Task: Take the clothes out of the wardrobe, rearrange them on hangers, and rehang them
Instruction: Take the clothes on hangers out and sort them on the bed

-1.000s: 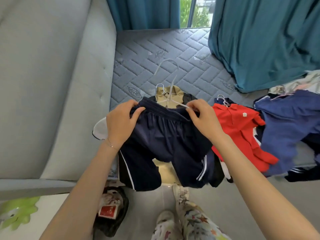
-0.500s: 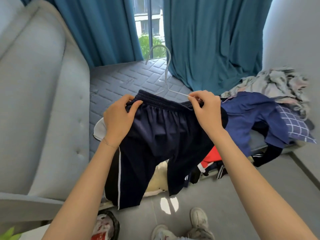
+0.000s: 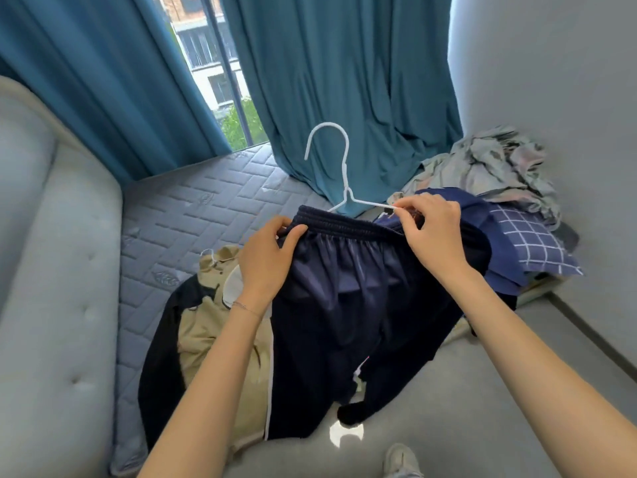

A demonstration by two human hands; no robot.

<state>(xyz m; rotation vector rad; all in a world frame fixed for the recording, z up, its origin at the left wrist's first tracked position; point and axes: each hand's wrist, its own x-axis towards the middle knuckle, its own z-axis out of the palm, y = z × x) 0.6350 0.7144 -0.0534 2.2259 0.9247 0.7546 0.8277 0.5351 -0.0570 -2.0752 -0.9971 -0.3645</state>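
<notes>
Now clear of the mattress (image 3: 193,208) where they lay a second ago, the navy shorts (image 3: 362,298) hang in the air, legs trailing toward the floor, as a person readies them for rehanging. The white hanger (image 3: 346,181), which lay flat a second ago, now stands hook-up behind the waistband. The left hand (image 3: 269,257) grips one end of the elastic waistband with fingers curled over it; the right hand (image 3: 434,232) pinches the tip of the hanger's arm against the other end. By the look of it the shorts are being fixed to the hanger and are close to ready for the rail. No wardrobe is in view. The mattress serves as the holding place: a beige and black jacket (image 3: 203,326) sprawls at its near edge, a small hanger hook (image 3: 208,253) showing at the collar, and at the far right sits a heap made up of a crumpled grey cloth (image 3: 493,163), a dark blue garment (image 3: 472,205) and a checked blue cloth (image 3: 531,243).
</notes>
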